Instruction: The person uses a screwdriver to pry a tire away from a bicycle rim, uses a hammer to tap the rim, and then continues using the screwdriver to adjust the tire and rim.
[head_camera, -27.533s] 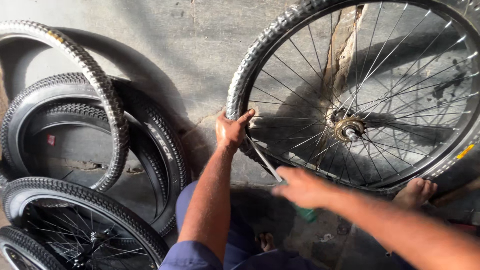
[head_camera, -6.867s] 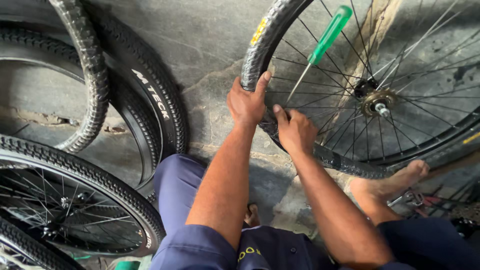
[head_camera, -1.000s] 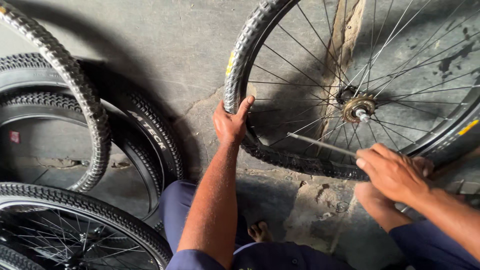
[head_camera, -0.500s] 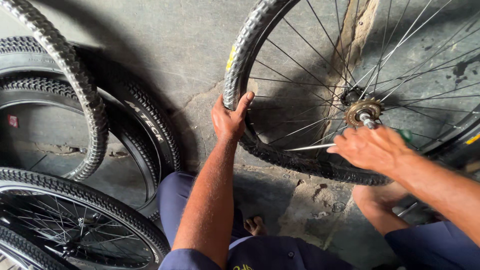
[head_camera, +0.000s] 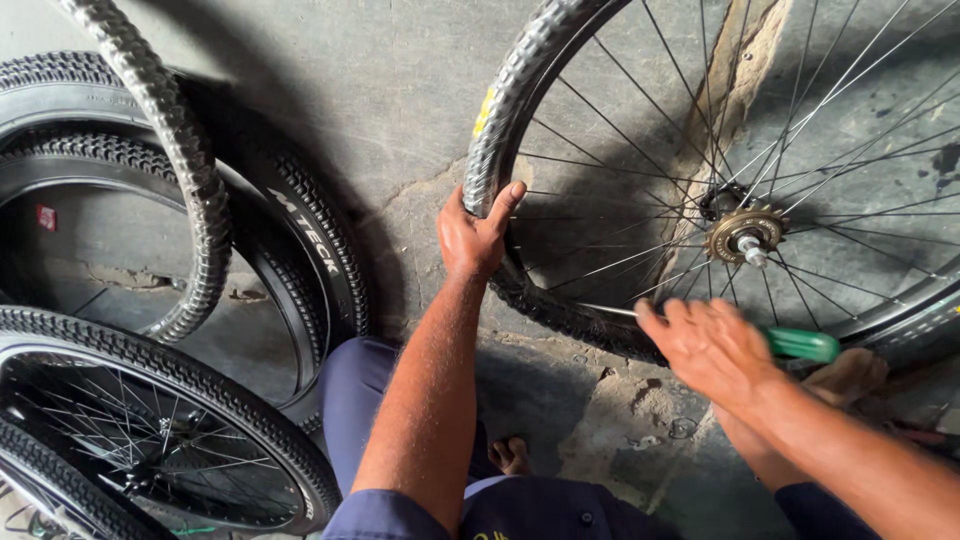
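Left hand clamps the black knobby spoked bicycle wheel. Right hand fingers close on the green-handled screwdriver, shaft lying horizontal toward the tyre's lower rim.

A bicycle repair workshop is shown: loose tyres are stacked on a cracked concrete floor beside spoked wheels.

Wheel cut off by top and right edges. Screwdriver: only green handle end and a bit of shaft visible, tip hidden behind tyre, rest under right hand. Right hand motion-blurred. Stacked tyres cropped left; spoked wheel cropped at bottom-left corner.
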